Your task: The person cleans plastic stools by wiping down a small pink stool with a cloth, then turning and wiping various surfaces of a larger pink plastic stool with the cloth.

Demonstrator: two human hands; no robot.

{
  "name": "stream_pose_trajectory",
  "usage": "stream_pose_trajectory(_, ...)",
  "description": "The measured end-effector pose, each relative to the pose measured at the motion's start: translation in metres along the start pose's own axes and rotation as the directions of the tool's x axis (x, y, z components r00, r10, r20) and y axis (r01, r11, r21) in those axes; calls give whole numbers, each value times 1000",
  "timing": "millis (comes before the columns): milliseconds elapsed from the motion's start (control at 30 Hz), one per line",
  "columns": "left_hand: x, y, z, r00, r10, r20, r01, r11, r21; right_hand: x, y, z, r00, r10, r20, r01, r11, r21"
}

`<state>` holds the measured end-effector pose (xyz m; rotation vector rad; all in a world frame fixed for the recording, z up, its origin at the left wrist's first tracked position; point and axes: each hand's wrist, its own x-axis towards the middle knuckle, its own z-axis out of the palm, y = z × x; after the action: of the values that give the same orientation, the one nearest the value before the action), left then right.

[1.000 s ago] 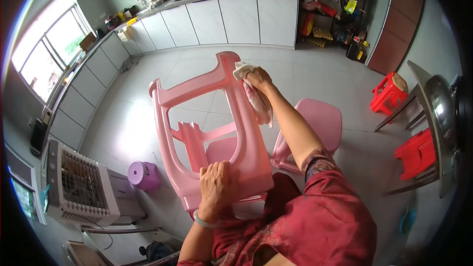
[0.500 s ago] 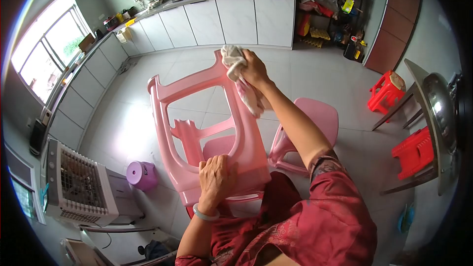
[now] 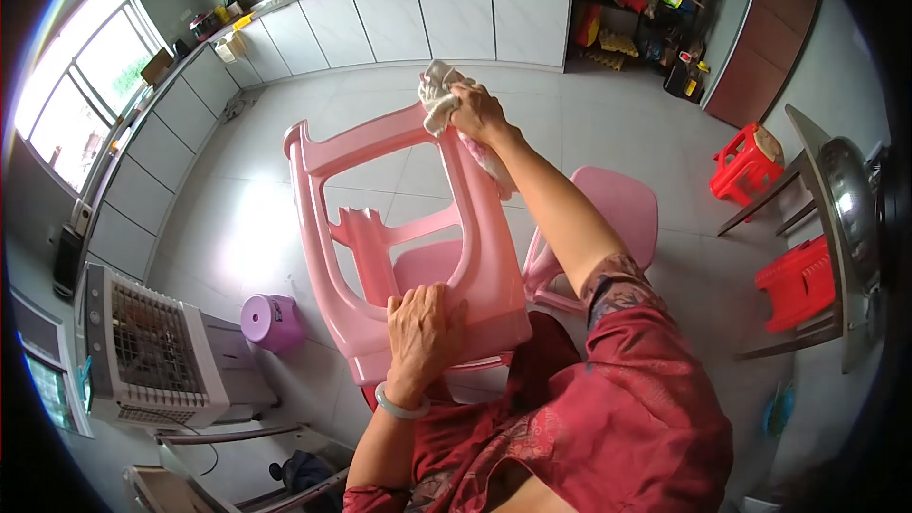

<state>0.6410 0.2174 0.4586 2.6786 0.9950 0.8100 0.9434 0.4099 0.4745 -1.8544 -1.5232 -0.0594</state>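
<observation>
A pink plastic chair or stool point(image 3: 492, 256) lies tipped in front of my lap, its open frame facing up. My left hand point(image 3: 424, 337) is closed over the near edge of that frame, fingers curled at the opening. At the far right corner, my right hand point(image 3: 477, 114) grips a crumpled white cloth point(image 3: 439, 100) with a pinkish hanging end. The cloth touches the end of the frame there. Just to the right, a second pink plastic chair or stool point(image 3: 617, 214) stands on the floor, partly hidden behind my right forearm.
Left of me are a purple stool point(image 3: 272, 323) and an air cooler point(image 3: 157, 351). Red stools point(image 3: 746, 166) stand near a folding table point(image 3: 819, 199) on the right. Kitchen cabinets point(image 3: 456, 19) line the far wall, beside a loaded shelf point(image 3: 641, 0).
My right hand and the cloth have shifted slightly left and away toward the corner's tip. My left hand keeps its hold on the frame. The view has tilted down a little.
</observation>
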Motion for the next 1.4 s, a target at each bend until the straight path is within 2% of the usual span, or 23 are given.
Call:
stream_pose_trajectory(167,0,-1,3,999,21,-36,-21,1000,14,-71,-7,-11,966,-257,-32,253,963,-94)
stream_pose_trajectory(300,-3,3,-1,999,-31,34,30,999,15,-142,-31,-33,917,-398,-18,390,907,-157)
stream_pose_trajectory(333,-3,3,0,1000,-24,14,24,1000,11,-161,-43,-46,914,-404,20,402,903,-148)
stream_pose_trajectory(433,-4,0,6,1000,-16,-24,16,1000,4,-212,-65,-57,872,-488,-38,484,871,-91)
stream_pose_trajectory(467,-5,-4,10,1000,-18,-18,18,1000,2,-228,-76,-65,853,-522,-5,519,851,-82)
stream_pose_trajectory(533,-5,-3,11,1000,-15,-7,15,1000,-14,-258,-87,-71,851,-523,54,525,847,-80)
stream_pose_trajectory(600,-4,1,6,1000,-11,1,11,999,-41,-258,-78,-66,858,-512,40,513,856,-60)
stream_pose_trajectory(633,-6,-4,7,999,-7,46,6,1000,28,-258,-72,-62,863,-505,37,506,861,-48)
stream_pose_trajectory(700,-3,2,4,1000,14,-10,-14,999,28,-228,-68,-61,913,-407,29,407,903,-136)
stream_pose_trajectory(733,-2,5,4,999,25,-35,-24,999,30,-209,-53,-49,932,-361,-45,357,931,-76)
stream_pose_trajectory(767,-4,4,3,1000,19,9,-20,999,34,-187,-40,-34,928,-290,-232,303,953,21)
stream_pose_trajectory(800,-4,6,3,1000,18,3,-18,999,32,-162,-33,-32,950,-181,-254,259,910,323)
stream_pose_trajectory(833,-4,7,3,1000,18,-5,-18,999,30,-148,-35,-44,986,-59,-156,131,852,507)
stream_pose_trajectory(867,-3,7,2,1000,21,-16,-20,999,29,-130,-14,-20,989,118,-86,-42,793,607)
stream_pose_trajectory(900,-2,5,5,1000,18,-14,-18,999,33,-122,7,14,937,146,-317,124,712,691)
stream_pose_trajectory(967,0,4,4,999,19,-33,-18,999,31,-124,28,24,948,310,-70,-156,646,747)
stream_pose_trajectory(1033,0,5,3,1000,-5,-14,5,999,42,-134,54,54,906,407,118,-317,468,825)
stream_pose_trajectory(1067,1,6,3,1000,-19,-14,19,999,29,-151,36,42,831,462,310,-399,107,911)
stream_pose_trajectory(1100,1,6,4,999,-32,-14,32,999,17,-176,14,30,743,441,503,-426,-268,864)
stream_pose_trajectory(1233,-4,-2,5,998,-59,22,58,998,5,-243,75,88,686,259,680,-598,-331,730)
stream_pose_trajectory(1267,-5,-1,3,998,-55,35,55,998,-8,-254,70,85,660,210,722,-641,-344,686)
stream_pose_trajectory(1367,-4,-1,-4,997,-47,57,49,998,-40,-262,18,22,689,373,621,-580,-230,781)
stream_pose_trajectory(1400,-3,-1,-2,998,-44,55,47,998,-47,-259,22,22,715,460,527,-524,-146,839)
